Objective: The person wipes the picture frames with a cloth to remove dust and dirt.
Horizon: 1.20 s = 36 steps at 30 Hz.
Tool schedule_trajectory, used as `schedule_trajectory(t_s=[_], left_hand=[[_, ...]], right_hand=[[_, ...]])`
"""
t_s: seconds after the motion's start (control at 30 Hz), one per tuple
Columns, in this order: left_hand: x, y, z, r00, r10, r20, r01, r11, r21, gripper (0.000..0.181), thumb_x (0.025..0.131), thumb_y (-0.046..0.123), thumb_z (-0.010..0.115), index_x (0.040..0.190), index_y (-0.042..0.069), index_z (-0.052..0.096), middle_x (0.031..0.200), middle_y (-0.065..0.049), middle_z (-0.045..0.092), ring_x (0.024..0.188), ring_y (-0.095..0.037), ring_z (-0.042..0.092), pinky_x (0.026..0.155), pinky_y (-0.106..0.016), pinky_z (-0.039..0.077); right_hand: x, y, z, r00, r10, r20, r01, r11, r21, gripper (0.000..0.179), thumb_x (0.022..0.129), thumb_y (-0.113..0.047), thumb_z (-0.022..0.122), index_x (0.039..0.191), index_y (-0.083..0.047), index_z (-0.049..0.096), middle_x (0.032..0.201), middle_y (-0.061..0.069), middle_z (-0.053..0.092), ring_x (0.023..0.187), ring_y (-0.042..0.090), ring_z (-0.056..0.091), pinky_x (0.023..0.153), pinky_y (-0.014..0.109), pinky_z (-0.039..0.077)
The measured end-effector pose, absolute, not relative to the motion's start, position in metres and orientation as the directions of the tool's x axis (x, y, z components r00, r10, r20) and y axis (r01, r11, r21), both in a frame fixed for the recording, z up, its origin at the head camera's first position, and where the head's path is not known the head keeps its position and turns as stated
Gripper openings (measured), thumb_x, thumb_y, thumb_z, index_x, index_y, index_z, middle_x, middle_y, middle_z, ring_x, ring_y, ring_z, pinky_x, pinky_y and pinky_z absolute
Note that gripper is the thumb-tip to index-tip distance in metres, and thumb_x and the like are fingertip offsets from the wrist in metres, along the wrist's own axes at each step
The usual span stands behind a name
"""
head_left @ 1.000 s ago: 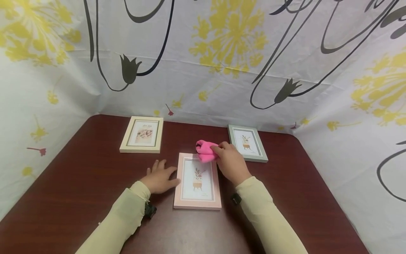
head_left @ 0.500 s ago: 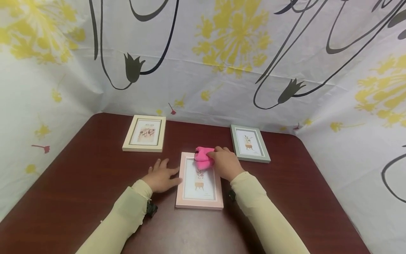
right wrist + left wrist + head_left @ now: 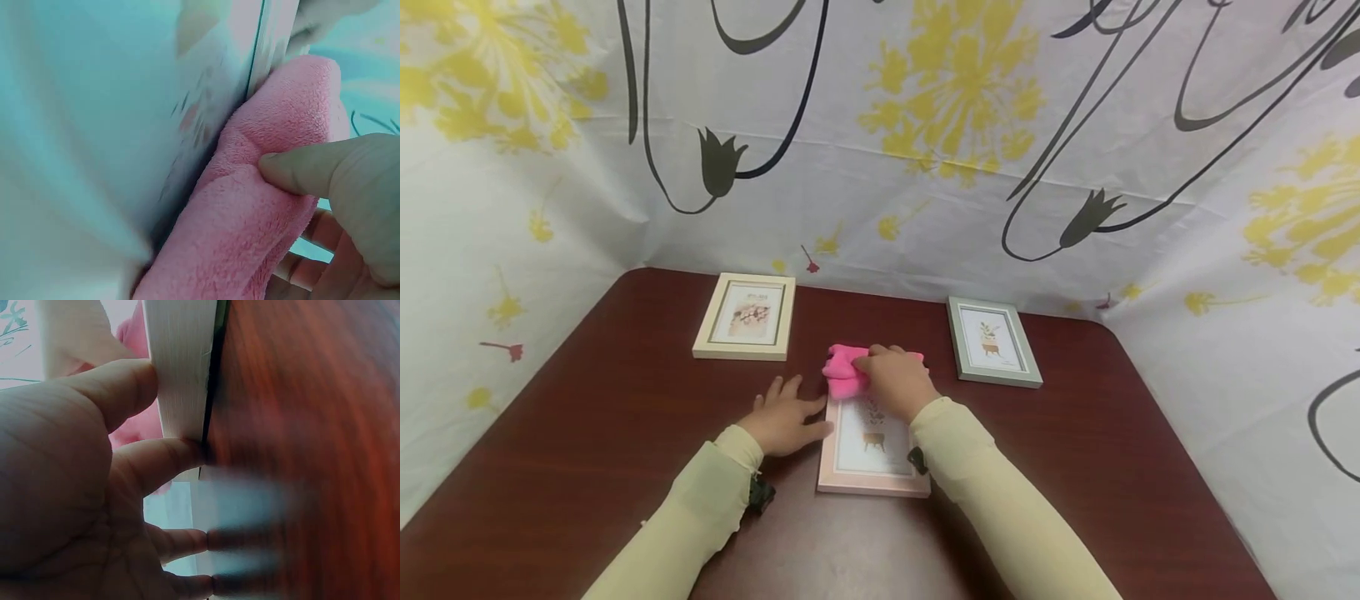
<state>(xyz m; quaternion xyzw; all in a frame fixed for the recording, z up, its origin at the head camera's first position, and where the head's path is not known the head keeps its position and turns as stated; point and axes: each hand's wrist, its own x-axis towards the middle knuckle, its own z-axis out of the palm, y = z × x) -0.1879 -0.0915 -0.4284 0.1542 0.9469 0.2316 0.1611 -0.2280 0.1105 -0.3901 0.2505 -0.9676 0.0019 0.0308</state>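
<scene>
A pink picture frame [image 3: 874, 484] with a potted-plant print lies flat on the dark red-brown table. Over its far end my right hand [image 3: 897, 383] grips a folded pink cloth [image 3: 844, 372], which covers the top left corner. Seen from the right wrist, the thumb presses into the fluffy cloth [image 3: 250, 187], whose edge lies against the picture's surface. My left hand [image 3: 784, 421] has its fingers spread, resting beside the frame's left edge. In the left wrist view its thumb and index fingertip touch the side of the frame [image 3: 181, 375].
A cream picture frame [image 3: 703, 345] lies at the back left of the table [image 3: 587, 417]. At the back right is a grey-green picture frame [image 3: 1032, 367]. A white curtain [image 3: 850, 183] with yellow and grey flowers surrounds the table's back and sides.
My right hand has moved the cloth down onto the pink frame's far end, then leftward across to its left corner. The left hand has stayed at the frame's edge.
</scene>
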Motion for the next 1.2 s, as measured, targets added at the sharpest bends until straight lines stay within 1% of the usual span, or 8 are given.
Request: schedule_trajectory(t_s=[0.2,0.4,0.5,0.63,0.8,0.87,1.03,1.2], left_hand=[[-0.190,-0.087,-0.430,-0.900,0.361,-0.242,0.213,0.852,0.478,0.057,0.097,0.049,0.057,0.141,0.012,0.058,0.157,-0.030,0.022,0.142,-0.058,0.010,0.106,-0.075,0.014],[-0.187,-0.085,-0.430,-0.900,0.350,-0.260,0.196,0.857,0.476,0.058,0.097,0.048,0.057,0.143,0.012,0.056,0.158,-0.030,0.020,0.143,-0.057,0.008,0.107,-0.075,0.013],[-0.185,-0.086,-0.429,-0.899,0.351,-0.262,0.196,0.858,0.474,0.059,0.098,0.048,0.056,0.145,0.013,0.053,0.158,-0.030,0.019,0.143,-0.057,0.007,0.107,-0.075,0.013],[-0.184,-0.087,-0.428,-0.900,0.349,-0.260,0.193,0.855,0.481,0.059,0.098,0.047,0.055,0.146,0.013,0.051,0.158,-0.030,0.017,0.143,-0.056,0.006,0.107,-0.074,0.012],[-0.184,-0.088,-0.428,-0.902,0.353,-0.250,0.194,0.847,0.495,0.059,0.099,0.046,0.055,0.147,0.012,0.050,0.159,-0.030,0.016,0.144,-0.056,0.004,0.108,-0.074,0.010],[-0.184,-0.088,-0.428,-0.901,0.355,-0.248,0.196,0.845,0.497,0.059,0.099,0.045,0.055,0.147,0.012,0.051,0.159,-0.030,0.016,0.144,-0.056,0.004,0.108,-0.074,0.010],[-0.184,-0.089,-0.428,-0.897,0.365,-0.250,0.207,0.845,0.493,0.059,0.099,0.047,0.054,0.147,0.012,0.050,0.159,-0.030,0.016,0.144,-0.056,0.004,0.108,-0.074,0.010],[-0.185,-0.090,-0.427,-0.895,0.369,-0.252,0.215,0.850,0.481,0.059,0.099,0.048,0.053,0.147,0.013,0.051,0.159,-0.030,0.016,0.143,-0.057,0.005,0.107,-0.075,0.011]], right_hand=[[-0.226,0.099,-0.392,-0.866,-0.499,0.045,-0.498,0.867,0.019,0.044,0.090,-0.003,0.070,0.128,-0.024,0.068,0.115,0.007,0.065,0.101,0.026,0.062,0.084,0.038,0.055],[-0.221,0.105,-0.392,-0.886,-0.463,0.021,-0.463,0.886,0.036,0.045,0.085,-0.007,0.077,0.126,-0.024,0.069,0.110,0.007,0.064,0.098,0.025,0.059,0.079,0.040,0.057],[-0.220,0.115,-0.389,-0.900,-0.435,0.006,-0.435,0.899,0.045,0.039,0.086,-0.009,0.076,0.122,-0.024,0.072,0.108,0.007,0.064,0.097,0.025,0.058,0.076,0.042,0.057],[-0.219,0.133,-0.382,-0.927,-0.375,-0.016,-0.375,0.923,0.084,0.031,0.092,-0.008,0.068,0.117,-0.026,0.075,0.103,0.005,0.065,0.095,0.026,0.058,0.073,0.045,0.057],[-0.217,0.149,-0.371,-0.946,-0.324,-0.018,-0.324,0.939,0.119,0.031,0.086,-0.006,0.071,0.110,-0.024,0.078,0.098,0.007,0.066,0.092,0.028,0.060,0.072,0.048,0.057],[-0.216,0.150,-0.370,-0.946,-0.324,-0.022,-0.324,0.939,0.113,0.031,0.086,-0.006,0.071,0.110,-0.024,0.078,0.099,0.007,0.067,0.092,0.028,0.060,0.073,0.048,0.057],[-0.220,0.135,-0.379,-0.925,-0.380,-0.014,-0.380,0.922,0.070,0.031,0.093,-0.004,0.065,0.112,-0.024,0.078,0.101,0.006,0.067,0.095,0.028,0.061,0.080,0.043,0.055],[-0.225,0.116,-0.386,-0.892,-0.452,0.027,-0.453,0.891,-0.043,0.035,0.092,-0.002,0.066,0.121,-0.020,0.074,0.106,0.008,0.066,0.096,0.028,0.064,0.085,0.041,0.055]])
